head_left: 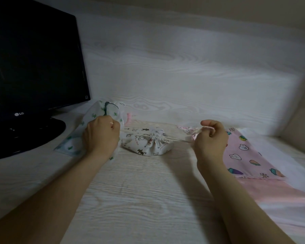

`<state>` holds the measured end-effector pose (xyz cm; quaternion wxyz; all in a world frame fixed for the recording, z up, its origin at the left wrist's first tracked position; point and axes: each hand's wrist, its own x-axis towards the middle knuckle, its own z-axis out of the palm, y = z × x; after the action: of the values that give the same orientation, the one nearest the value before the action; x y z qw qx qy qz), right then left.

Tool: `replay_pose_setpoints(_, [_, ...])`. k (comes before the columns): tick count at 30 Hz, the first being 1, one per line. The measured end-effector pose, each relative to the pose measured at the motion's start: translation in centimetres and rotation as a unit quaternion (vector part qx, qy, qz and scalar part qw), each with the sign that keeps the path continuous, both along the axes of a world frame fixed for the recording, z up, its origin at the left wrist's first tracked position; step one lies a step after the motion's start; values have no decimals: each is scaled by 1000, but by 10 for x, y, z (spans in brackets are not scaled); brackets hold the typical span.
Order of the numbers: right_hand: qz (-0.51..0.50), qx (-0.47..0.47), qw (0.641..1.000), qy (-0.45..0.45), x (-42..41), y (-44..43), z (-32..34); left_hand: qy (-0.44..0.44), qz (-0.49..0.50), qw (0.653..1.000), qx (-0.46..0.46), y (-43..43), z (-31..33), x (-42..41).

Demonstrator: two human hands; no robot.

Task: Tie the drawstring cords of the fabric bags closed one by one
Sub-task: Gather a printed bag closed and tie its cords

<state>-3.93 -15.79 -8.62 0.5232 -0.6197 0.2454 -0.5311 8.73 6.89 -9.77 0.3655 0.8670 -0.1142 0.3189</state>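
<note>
Three fabric bags lie on the pale wood surface (pixel 139 191). Far left of the left hand (pixel 101 136): dark monitor (pixel 33 67). Green-print bag (pixel 99 110) sits under & behind that hand, which is fisted round a white cord end (pixel 111 123). Btw. the hands: small cat-print bag (pixel 148 147), mouth cinched tight. Its cord (pixel 178 140) runs taut rightward to the right hand (pixel 209 140), thumb & fingers pinching it. Pink bunny-print bag (pixel 245 152) lies flat just right of that hand, partly behind it.
</note>
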Motion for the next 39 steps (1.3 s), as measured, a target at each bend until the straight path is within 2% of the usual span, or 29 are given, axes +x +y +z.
replay_pose_setpoints(4, [-34, -191, 972, 131, -2, 8, 2, -18, 21, 999, 35, -1, -1, -1])
replay_pose_setpoints(7, [-9, -352, 909, 223, -7, 19, 0, -25, 33, 998, 42, 1, -1, 2])
replay_pose_setpoints(9, [-10, -422, 862, 279, -9, 23, -1, -24, 42, 998, 36, 4, -1, 5])
replay_pose_setpoints(12, [-24, -454, 819, 349, -7, 20, -1, -25, 45, 998, 31, 3, -2, 5])
replay_pose_setpoints(14, [-27, -452, 808, 377, -5, 17, -2, -28, 37, 999, 24, 1, -2, 5])
replay_pose_setpoints(17, [-9, -430, 817, 385, -2, 10, -6, -21, 2, 1000, -20, 0, 3, 6])
replay_pose_setpoints(20, [54, -410, 834, 365, -5, 7, -9, -22, -108, 987, -113, -1, 12, -3])
replay_pose_setpoints(22, [107, -405, 853, 313, -10, 12, -8, 49, -188, 959, -207, -7, 17, -8])
replay_pose_setpoints(23, [128, -404, 857, 292, -12, 15, -7, 114, -238, 925, -275, -9, 20, -10])
replay_pose_setpoints(24, [144, -404, 860, 277, -14, 18, -4, 178, -292, 874, -345, -11, 23, -11])
replay_pose_setpoints(25, [156, -407, 860, 267, -14, 21, -4, 222, -335, 826, -394, -13, 25, -10])
replay_pose_setpoints(26, [166, -413, 854, 269, -14, 24, -2, 242, -365, 799, -413, -14, 26, -9])
replay_pose_setpoints(28, [181, -439, 831, 289, -14, 30, -1, 254, -404, 790, -385, -14, 24, -11])
replay_pose_setpoints(30, [196, -463, 810, 301, -15, 34, -1, 268, -423, 797, -336, -14, 20, -15])
replay_pose_setpoints(35, [253, -424, 820, 289, -16, 36, -1, 287, -467, 819, -170, -16, 15, -29])
replay_pose_setpoints(39, [315, -381, 822, 282, -14, 34, -4, 296, -435, 846, -83, -17, 3, -27])
